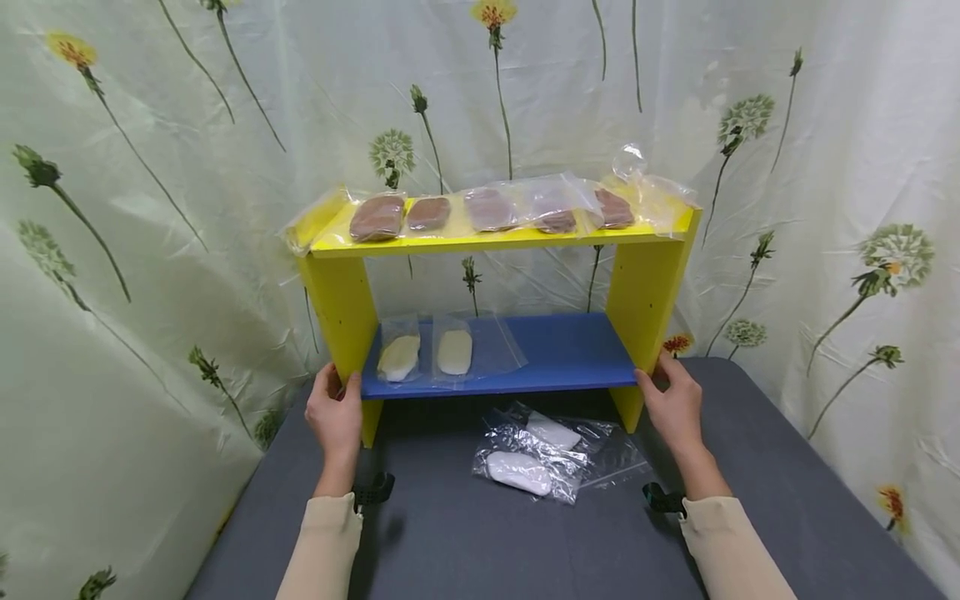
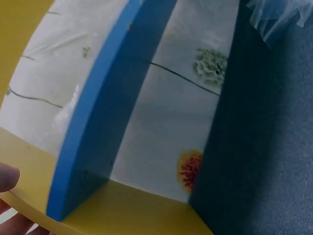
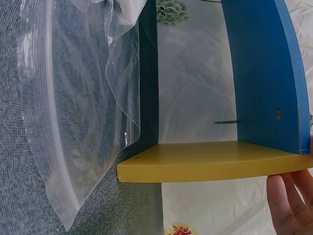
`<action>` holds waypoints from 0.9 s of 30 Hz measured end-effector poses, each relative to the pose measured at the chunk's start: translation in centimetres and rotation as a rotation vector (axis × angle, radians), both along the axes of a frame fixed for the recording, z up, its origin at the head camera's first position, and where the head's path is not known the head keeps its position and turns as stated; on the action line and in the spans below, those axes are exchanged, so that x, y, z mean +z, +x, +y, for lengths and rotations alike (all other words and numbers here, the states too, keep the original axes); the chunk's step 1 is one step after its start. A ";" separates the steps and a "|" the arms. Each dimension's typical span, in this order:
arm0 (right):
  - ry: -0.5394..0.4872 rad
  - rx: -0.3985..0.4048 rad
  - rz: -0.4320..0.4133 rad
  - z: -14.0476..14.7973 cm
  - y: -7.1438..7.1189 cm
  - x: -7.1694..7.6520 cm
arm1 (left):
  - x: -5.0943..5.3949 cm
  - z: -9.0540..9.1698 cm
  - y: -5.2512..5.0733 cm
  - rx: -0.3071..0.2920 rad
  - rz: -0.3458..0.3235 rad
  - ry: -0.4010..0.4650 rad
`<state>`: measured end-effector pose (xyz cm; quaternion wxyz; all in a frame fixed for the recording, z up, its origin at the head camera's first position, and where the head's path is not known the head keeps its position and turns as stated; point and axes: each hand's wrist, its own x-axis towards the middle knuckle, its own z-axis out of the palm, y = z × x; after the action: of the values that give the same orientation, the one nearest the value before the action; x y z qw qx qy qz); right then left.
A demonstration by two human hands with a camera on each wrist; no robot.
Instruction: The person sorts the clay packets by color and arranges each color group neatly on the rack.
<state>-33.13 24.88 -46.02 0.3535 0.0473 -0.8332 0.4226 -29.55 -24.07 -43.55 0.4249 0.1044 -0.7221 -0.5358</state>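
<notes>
A small shelf unit with yellow side panels (image 1: pixel 648 304) and a blue middle board (image 1: pixel 566 354) stands on the table. At its left panel, level with the blue board, my left hand (image 1: pixel 335 421) grips the edge; the thumb (image 2: pixel 7 177) lies inside and the fingers outside. My right hand (image 1: pixel 675 404) grips the right panel at the same height, its fingers (image 3: pixel 279 200) against the outer face. Two clear bags with whitish flat pieces (image 1: pixel 454 352) lie on the left part of the blue board. Several bagged brown slabs (image 1: pixel 377 218) line the yellow top board.
On the dark grey tabletop (image 1: pixel 480 546), in front of the unit, lie clear zip bags (image 1: pixel 615 462) with two white oval pieces (image 1: pixel 519 472). A flower-printed curtain (image 1: pixel 225 192) hangs behind and at the sides. A band sits on each wrist.
</notes>
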 end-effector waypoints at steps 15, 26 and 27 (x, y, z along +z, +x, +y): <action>0.010 -0.003 -0.010 -0.4 0.0 0.1 | -1.9 -0.8 -1.1 0.055 0.009 -0.047; 0.078 -0.005 -0.023 0.5 0.8 1.1 | -2.2 -0.7 -1.2 0.010 0.004 -0.057; 0.085 -0.006 -0.020 0.5 1.0 1.3 | -2.2 -0.8 -1.2 0.012 0.004 -0.059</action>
<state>-32.13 25.40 -44.73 0.3442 0.0558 -0.8540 0.3863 -30.76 -24.85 -45.72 0.4322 0.0951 -0.7362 -0.5121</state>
